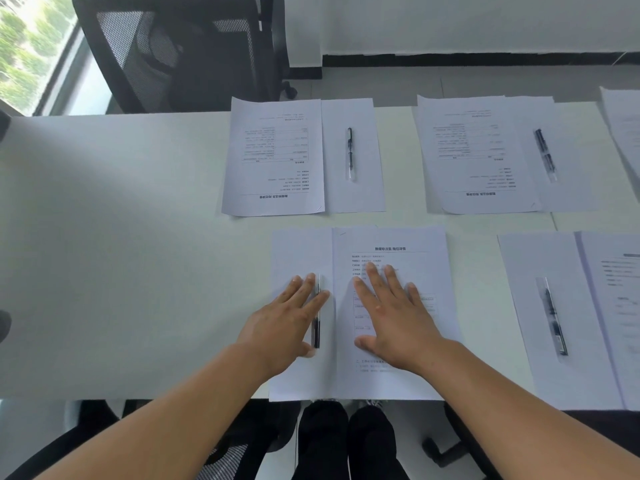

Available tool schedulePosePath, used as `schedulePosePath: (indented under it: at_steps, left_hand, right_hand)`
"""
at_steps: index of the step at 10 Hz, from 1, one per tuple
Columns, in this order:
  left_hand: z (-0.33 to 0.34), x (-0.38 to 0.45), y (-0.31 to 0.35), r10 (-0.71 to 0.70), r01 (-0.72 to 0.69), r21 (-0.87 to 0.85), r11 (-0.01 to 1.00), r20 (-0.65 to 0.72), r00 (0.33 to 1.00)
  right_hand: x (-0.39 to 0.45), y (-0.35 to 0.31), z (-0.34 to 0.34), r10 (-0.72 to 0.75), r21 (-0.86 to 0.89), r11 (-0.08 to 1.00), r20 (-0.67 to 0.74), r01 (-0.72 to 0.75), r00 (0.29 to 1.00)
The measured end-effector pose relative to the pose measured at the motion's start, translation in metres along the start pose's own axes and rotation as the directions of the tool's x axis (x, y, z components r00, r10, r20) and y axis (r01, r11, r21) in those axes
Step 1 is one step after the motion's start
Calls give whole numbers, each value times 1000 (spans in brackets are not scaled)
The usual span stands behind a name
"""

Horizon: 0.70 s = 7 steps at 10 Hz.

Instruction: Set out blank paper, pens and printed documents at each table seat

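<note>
The left hand (287,317) lay flat with straight fingers on the blank sheet (299,258), its fingertips against a pen (317,317) that ran lengthwise along the sheet's right side; it gripped nothing, and seemed to be nudging the pen square to the paper. The right hand (391,313) was spread palm-down on the printed document (391,244), fingers splayed, probably pinning it flat so it would stay put beside the blank sheet it slightly overlapped. Both papers sat at the near table edge, directly before the person.

Across the table, two far seats already had their sets: a printed page (273,157) with a pen (350,154) on blank paper beside it, turned to face the opposite side, and a second such set (481,157) to the right. Another near-side set (554,317) lay at right, its print blurred, possibly the same document.

The tabletop (121,237) was pale and smooth. A black mesh chair (173,53) stood beyond it, near a window (31,46) and a white wall with dark skirting.
</note>
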<state>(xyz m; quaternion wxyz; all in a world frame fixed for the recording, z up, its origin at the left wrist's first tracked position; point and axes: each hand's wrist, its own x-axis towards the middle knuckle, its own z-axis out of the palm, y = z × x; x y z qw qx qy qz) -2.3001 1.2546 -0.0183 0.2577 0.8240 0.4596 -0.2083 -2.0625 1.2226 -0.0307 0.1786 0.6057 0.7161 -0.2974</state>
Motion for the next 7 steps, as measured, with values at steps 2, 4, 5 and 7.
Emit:
schedulePosePath:
  at_steps: [2, 4, 5, 7]
  left_hand:
    - [-3, -3, 2, -1, 1, 10, 1000, 10, 1000]
    - [0, -3, 3, 5, -5, 7, 1000, 4, 1000]
    - [-1, -4, 3, -2, 1, 30, 1000, 30, 1000]
    - [-21, -13, 9, -33, 31, 26, 999, 58, 998]
  right_hand:
    - [-1, -1, 1, 3, 0, 1000, -5, -3, 1000]
    - [-2, 1, 1, -5, 13, 1000, -2, 5, 1000]
    - [-5, 0, -2, -3, -4, 1000, 19, 3, 1000]
    - [-26, -8, -20, -7, -67, 998, -12, 6, 1000]
